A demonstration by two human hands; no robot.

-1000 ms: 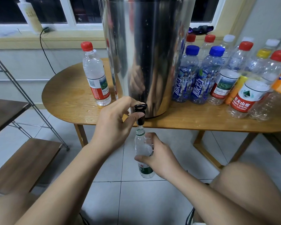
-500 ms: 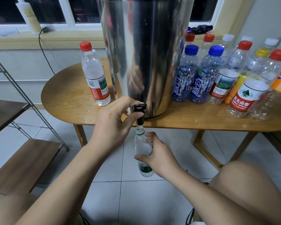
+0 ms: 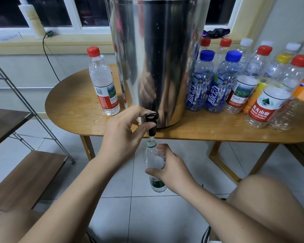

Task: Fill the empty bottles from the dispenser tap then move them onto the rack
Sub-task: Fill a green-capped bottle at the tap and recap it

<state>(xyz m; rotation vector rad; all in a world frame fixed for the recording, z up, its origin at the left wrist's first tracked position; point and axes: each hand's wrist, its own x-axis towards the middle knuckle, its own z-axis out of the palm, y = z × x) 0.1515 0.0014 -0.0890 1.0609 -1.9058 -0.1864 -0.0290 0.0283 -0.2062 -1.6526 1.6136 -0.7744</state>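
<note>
A tall steel dispenser (image 3: 158, 58) stands on the wooden table (image 3: 74, 109), its black tap (image 3: 151, 122) hanging over the front edge. My left hand (image 3: 121, 132) pinches the tap lever between forefinger and thumb. Just under the spout, my right hand (image 3: 170, 169) grips an uncapped clear bottle with a green label (image 3: 154, 160), held upright below the table edge. A red-capped bottle (image 3: 104, 81) stands left of the dispenser. Several capped bottles (image 3: 253, 81) crowd the table's right side.
A metal-framed rack with wooden shelves (image 3: 25, 174) stands at the left, low by the tiled floor. My bare knee (image 3: 270, 204) is at the lower right. A cable (image 3: 49, 57) runs down from the window sill behind the table.
</note>
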